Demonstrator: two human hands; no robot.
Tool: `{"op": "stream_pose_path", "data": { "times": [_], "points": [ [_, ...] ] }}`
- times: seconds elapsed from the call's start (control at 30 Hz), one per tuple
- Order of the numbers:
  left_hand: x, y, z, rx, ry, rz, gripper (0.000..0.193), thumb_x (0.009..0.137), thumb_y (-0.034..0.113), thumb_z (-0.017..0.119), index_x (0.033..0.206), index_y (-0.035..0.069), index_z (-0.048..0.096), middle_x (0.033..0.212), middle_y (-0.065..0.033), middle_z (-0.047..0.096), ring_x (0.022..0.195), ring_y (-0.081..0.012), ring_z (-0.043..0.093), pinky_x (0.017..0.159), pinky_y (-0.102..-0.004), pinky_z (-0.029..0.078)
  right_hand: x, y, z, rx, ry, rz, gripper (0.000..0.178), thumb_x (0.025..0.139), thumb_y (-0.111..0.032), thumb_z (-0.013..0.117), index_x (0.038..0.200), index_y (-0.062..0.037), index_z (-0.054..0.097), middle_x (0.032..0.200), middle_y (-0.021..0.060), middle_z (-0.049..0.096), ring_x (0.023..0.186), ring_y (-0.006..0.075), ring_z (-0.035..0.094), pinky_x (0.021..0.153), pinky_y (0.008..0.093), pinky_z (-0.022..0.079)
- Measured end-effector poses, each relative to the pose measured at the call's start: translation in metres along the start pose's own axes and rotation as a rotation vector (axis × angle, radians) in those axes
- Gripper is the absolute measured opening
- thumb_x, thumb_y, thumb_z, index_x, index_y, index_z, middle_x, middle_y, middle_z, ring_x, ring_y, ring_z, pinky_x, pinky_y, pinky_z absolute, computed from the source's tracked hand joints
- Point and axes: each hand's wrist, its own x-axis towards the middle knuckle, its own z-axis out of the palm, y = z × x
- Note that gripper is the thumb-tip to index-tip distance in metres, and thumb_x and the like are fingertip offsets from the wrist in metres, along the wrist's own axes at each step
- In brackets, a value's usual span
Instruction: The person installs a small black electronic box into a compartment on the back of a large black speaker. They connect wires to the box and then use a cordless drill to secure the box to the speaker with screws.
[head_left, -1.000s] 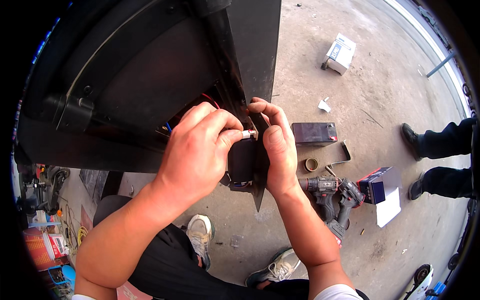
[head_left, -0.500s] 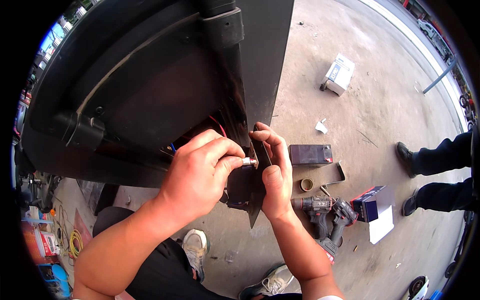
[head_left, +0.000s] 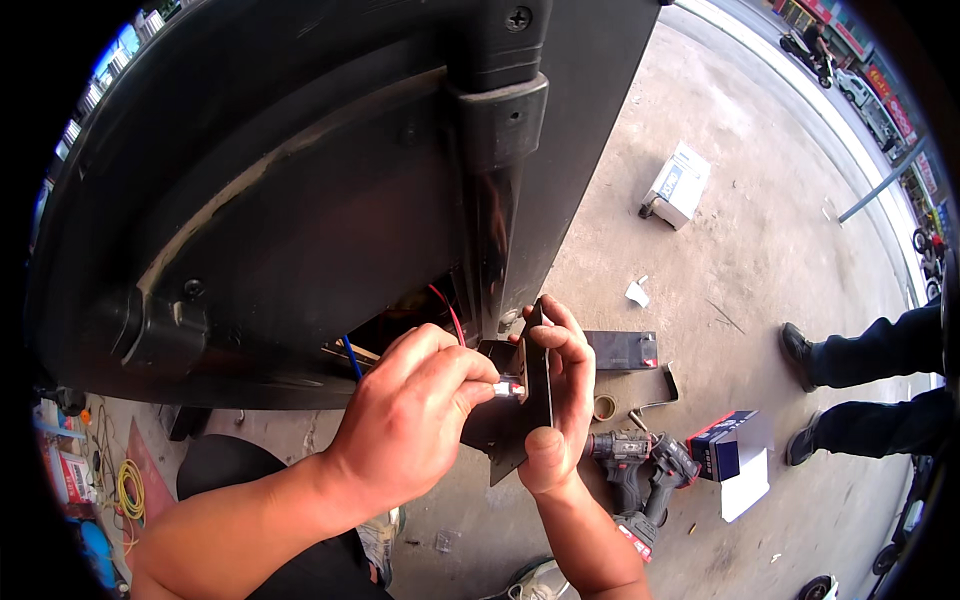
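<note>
My right hand (head_left: 562,420) holds a thin dark plate (head_left: 541,375) upright, thumb on the near side and fingers round its far edge. From the other side, my left hand (head_left: 400,420) pinches a small white tube-like piece (head_left: 508,390) with a red mark, its tip against or very close to the plate's face. What the tip touches is too small to make out. Behind my left hand, a large black panelled body (head_left: 300,240) has a low opening, where a red wire (head_left: 447,310) and a blue wire (head_left: 352,357) show.
On the concrete to the right lie a black battery (head_left: 622,350), a tape roll (head_left: 604,407), a bent metal bracket (head_left: 664,388), two cordless power tools (head_left: 628,480) and an open box (head_left: 722,448). A white box (head_left: 682,185) lies farther off. Another person's legs (head_left: 870,355) stand at right.
The view has shifted, so the black body looks larger and both hands sit lower in the picture. The plate is now seen more edge-on. Both hands keep their holds.
</note>
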Motion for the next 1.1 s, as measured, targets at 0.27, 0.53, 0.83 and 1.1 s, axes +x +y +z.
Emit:
{"op": "stream_pose_path", "data": {
  "times": [0.27, 0.53, 0.83, 1.1],
  "points": [
    [0.005, -0.005, -0.002, -0.057, -0.040, 0.007, 0.017, 0.077, -0.004, 0.073, 0.091, 0.002, 0.064, 0.082, -0.0096, 0.054, 0.071, -0.0251, 0.058, 0.062, -0.0351, 0.049, 0.002, 0.006, 0.001, -0.007, -0.002, -0.038, 0.104, 0.068, -0.077, 0.070, 0.132, 0.0007, 0.044, 0.148, 0.0266, 0.028, 0.137, 0.0396, 0.032, 0.112, 0.0525, 0.026],
    [0.007, -0.009, -0.001, -0.074, -0.045, -0.007, 0.018, 0.077, -0.008, 0.072, 0.091, 0.001, 0.067, 0.081, -0.0085, 0.058, 0.068, -0.0193, 0.060, 0.059, -0.0294, 0.049, 0.001, 0.012, -0.002, -0.092, 0.027, -0.138, 0.105, 0.067, -0.077, 0.071, 0.129, 0.0033, 0.046, 0.144, 0.0310, 0.031, 0.136, 0.0405, 0.034, 0.112, 0.0524, 0.026],
    [0.008, -0.009, -0.004, -0.244, -0.096, -0.214, 0.009, 0.082, -0.005, 0.070, 0.089, 0.000, 0.068, 0.082, -0.0082, 0.061, 0.070, -0.0178, 0.060, 0.062, -0.0285, 0.048, 0.007, 0.013, -0.004, -0.256, 0.021, -0.311, 0.103, 0.061, -0.074, 0.078, 0.122, 0.0040, 0.050, 0.134, 0.0307, 0.041, 0.134, 0.0417, 0.037, 0.105, 0.0507, 0.035],
    [0.007, -0.007, -0.004, -0.293, -0.111, -0.297, 0.009, 0.083, -0.002, 0.071, 0.091, 0.002, 0.070, 0.083, -0.0067, 0.062, 0.074, -0.0161, 0.060, 0.066, -0.0275, 0.048, 0.008, 0.007, -0.007, -0.302, -0.020, -0.356, 0.102, 0.061, -0.067, 0.082, 0.125, 0.0048, 0.048, 0.129, 0.0276, 0.044, 0.135, 0.0411, 0.034, 0.102, 0.0487, 0.038]
  ]
}}
